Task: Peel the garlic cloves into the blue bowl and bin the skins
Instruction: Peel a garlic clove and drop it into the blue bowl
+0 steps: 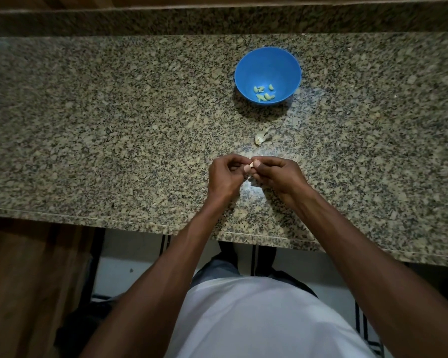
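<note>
A blue bowl (267,65) stands on the granite counter and holds several peeled garlic cloves (264,93). Nearer to me, my left hand (224,177) and my right hand (277,175) meet above the counter, both pinching one small garlic clove (248,168) between their fingertips. Most of that clove is hidden by my fingers. A pale scrap of garlic skin (261,137) lies on the counter between my hands and the bowl.
The speckled granite counter (114,125) runs across the view, with a raised ledge (217,19) behind it and its front edge (140,223) close to my body. Small skin flecks (252,178) lie under my hands. No bin is in view.
</note>
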